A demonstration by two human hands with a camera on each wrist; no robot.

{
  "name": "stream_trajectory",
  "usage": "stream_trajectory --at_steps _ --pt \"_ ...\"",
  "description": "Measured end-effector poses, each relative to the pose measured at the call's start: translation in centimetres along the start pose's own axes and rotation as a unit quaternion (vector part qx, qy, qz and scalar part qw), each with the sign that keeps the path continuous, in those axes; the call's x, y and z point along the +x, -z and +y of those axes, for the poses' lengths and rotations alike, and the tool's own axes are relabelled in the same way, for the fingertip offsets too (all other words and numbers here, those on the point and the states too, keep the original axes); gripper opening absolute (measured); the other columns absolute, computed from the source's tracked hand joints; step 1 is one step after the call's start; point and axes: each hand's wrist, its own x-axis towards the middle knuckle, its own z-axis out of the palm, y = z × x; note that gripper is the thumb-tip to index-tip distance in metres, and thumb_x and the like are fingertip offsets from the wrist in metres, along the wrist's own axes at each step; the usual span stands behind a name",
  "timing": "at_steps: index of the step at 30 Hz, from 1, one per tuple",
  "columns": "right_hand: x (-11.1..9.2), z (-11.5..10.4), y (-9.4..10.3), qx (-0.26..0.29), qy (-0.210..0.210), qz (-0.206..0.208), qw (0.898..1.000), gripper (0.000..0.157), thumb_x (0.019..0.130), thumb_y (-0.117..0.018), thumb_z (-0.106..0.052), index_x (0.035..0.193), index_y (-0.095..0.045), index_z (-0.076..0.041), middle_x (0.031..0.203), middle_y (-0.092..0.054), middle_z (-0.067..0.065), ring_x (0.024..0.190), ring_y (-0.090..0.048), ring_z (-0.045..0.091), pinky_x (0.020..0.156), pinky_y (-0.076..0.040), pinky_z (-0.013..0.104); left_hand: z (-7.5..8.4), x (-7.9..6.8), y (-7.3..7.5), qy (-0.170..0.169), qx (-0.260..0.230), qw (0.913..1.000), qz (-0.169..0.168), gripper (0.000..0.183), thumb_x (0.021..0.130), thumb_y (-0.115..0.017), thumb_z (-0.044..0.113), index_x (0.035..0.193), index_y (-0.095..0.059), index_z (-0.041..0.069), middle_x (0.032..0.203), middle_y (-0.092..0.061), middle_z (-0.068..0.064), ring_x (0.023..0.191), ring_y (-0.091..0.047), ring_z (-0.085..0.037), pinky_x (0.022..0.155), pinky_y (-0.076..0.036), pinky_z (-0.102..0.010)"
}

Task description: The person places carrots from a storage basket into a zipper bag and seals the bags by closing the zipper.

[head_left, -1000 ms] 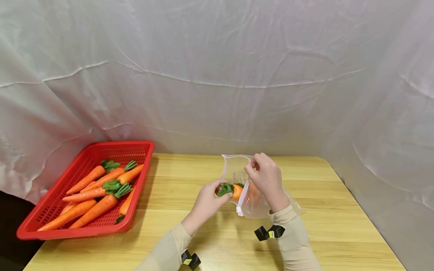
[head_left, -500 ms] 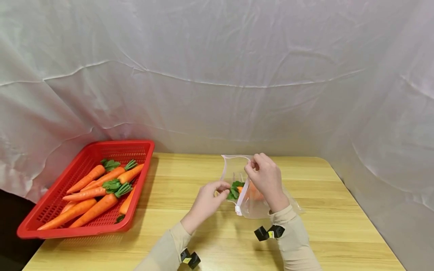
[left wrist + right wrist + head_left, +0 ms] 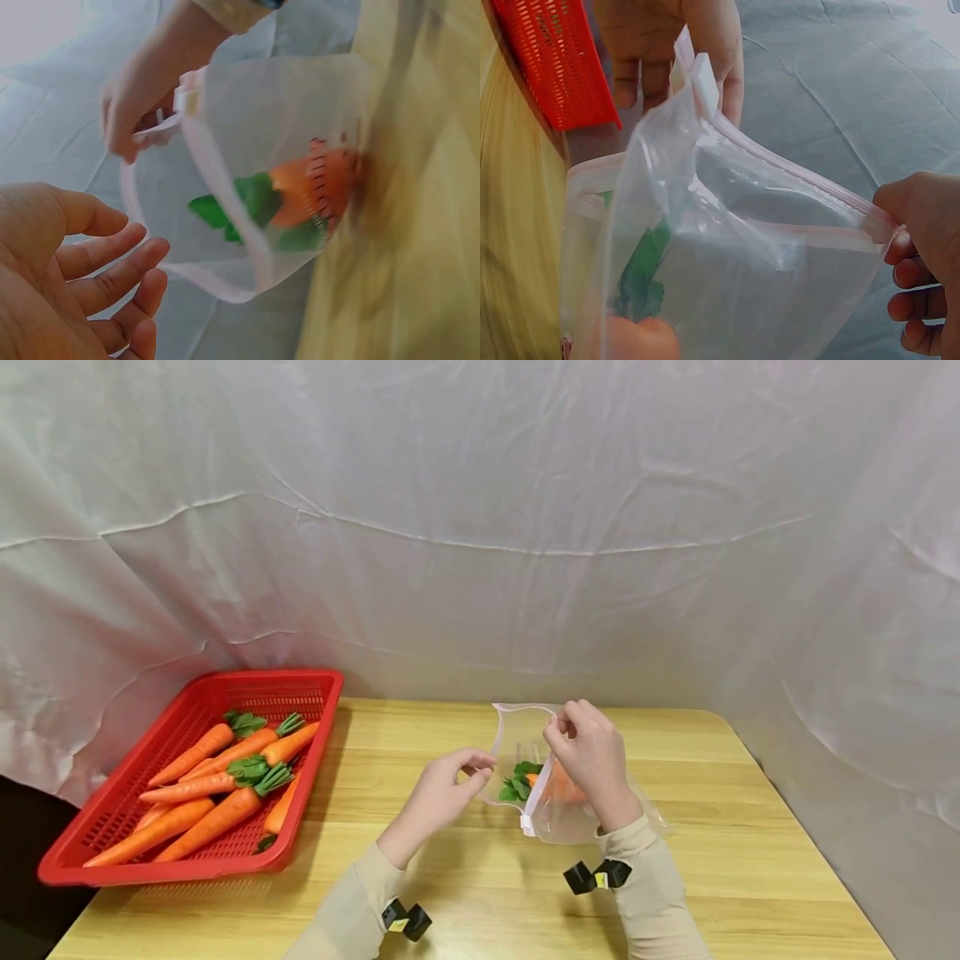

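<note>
A clear zip bag (image 3: 577, 818) with a pale pink rim and white slider (image 3: 706, 86) stands mouth-open on the table, its mouth facing left. Inside it lies a carrot (image 3: 307, 187) whose green leaves (image 3: 517, 785) point toward the opening. My right hand (image 3: 588, 756) pinches the bag's upper rim between thumb and forefinger, as the right wrist view also shows. My left hand (image 3: 442, 793) is just left of the mouth, holding nothing, its fingers loosely bent and apart from the leaves.
On the left stands a red perforated basket (image 3: 330, 727) with several carrots (image 3: 217, 822), leafy tops toward the right. The wooden table (image 3: 420, 727) is backed by a grey-white cloth (image 3: 480, 568). A small black camera is strapped to each sleeve.
The left hand let go of the carrot's leafy end and drew back to the left out of the bag's mouth. The carrot slid deeper into the bag; the right hand kept its pinch.
</note>
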Motion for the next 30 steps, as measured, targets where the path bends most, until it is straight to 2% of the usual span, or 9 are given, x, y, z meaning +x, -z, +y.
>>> stream_trajectory --at_steps 7,16,20,24,30 --pt "0.0 0.0 0.0 -0.001 -0.002 0.0 1.0 0.02 0.078 -0.061 -0.004 0.064 -0.048 -0.011 0.062 -0.045 0.001 0.056 -0.039 0.012 0.05 -0.03 0.023 0.0 0.1 2.3 0.014 -0.002 0.9984 0.056 0.017 0.094 -0.063 0.02 0.108 -0.072 0.015 0.095 -0.071 0.003 0.087 -0.061 -0.011 0.072 -0.046 -0.025" --pt "0.0 0.1 0.0 -0.001 -0.01 -0.009 1.0 0.02 0.078 -0.061 -0.005 0.065 -0.048 -0.011 0.062 -0.047 0.004 0.056 -0.039 0.012 0.051 -0.03 0.023 0.0 -0.2 6.2 0.024 -0.005 0.9921 0.123 0.018 0.092 -0.066 0.019 0.109 -0.072 0.013 0.1 -0.072 -0.004 0.093 -0.063 -0.017 0.072 -0.046 -0.023" --pt "0.1 0.1 0.0 -0.001 -0.01 -0.01 1.0 0.02 0.079 -0.061 -0.005 0.065 -0.048 -0.011 0.062 -0.047 0.004 0.056 -0.039 0.012 0.051 -0.03 0.023 -0.1 -0.6 8.2 0.027 0.011 0.9877 0.154 0.019 0.092 -0.066 0.019 0.109 -0.072 0.012 0.101 -0.073 -0.006 0.093 -0.062 -0.017 0.071 -0.046 -0.022" --pt "0.2 0.2 0.0 -0.002 -0.008 -0.012 1.0 0.02 0.079 -0.06 -0.004 0.065 -0.048 -0.011 0.062 -0.047 0.003 0.056 -0.039 0.012 0.051 -0.031 0.023 -0.5 -1.2 9.9 0.037 0.025 0.9829 0.179 0.021 0.093 -0.065 0.021 0.11 -0.071 0.011 0.104 -0.073 -0.006 0.092 -0.06 -0.009 0.07 -0.048 -0.02" --pt "0.1 0.2 0.1 0.002 -0.013 -0.018 1.0 0.019 0.079 -0.061 -0.004 0.065 -0.049 -0.012 0.063 -0.047 0.002 0.056 -0.04 0.012 0.051 -0.031 0.023 -1.4 -2.5 11.9 0.054 0.044 0.9793 0.19 0.023 0.095 -0.064 0.022 0.112 -0.07 0.009 0.105 -0.072 -0.009 0.083 -0.057 0.002 0.071 -0.046 -0.016"
